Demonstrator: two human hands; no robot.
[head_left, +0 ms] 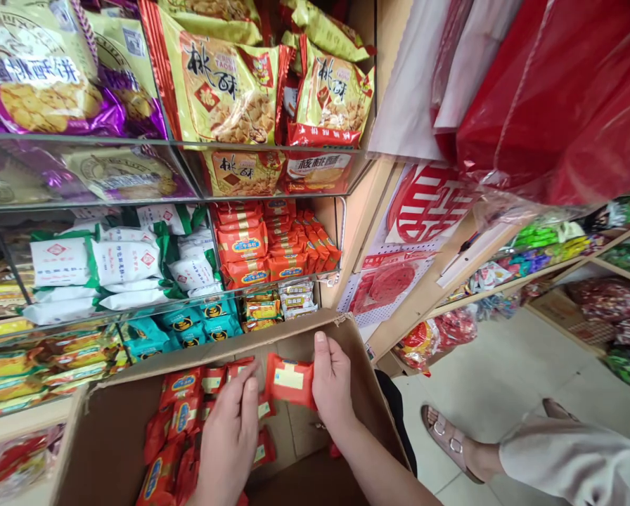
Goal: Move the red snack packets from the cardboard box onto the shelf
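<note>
My right hand (pixel 335 383) pinches one end of a small red snack packet (pixel 290 379) with a pale label, above an open cardboard box (pixel 354 351). To the left of that packet is my left hand (pixel 230 425), open, its index finger stretched out and the thumb beside it. It seems to hold nothing, though its far side is hidden. Inside the box, more red packets (pixel 184 416) lie heaped on the left, partly behind my left hand. Similar red-orange packets (pixel 245 240) are stacked in a shelf compartment beyond the box.
White-and-green packets (pixel 126 256) and teal packets (pixel 188 325) fill neighbouring compartments behind glass dividers. Larger biscuit bags (pixel 230 88) stand on the shelf above. Red plastic bags (pixel 562 105) hang at upper right. A person's sandalled foot (pixel 455 443) is on the tiled floor at right.
</note>
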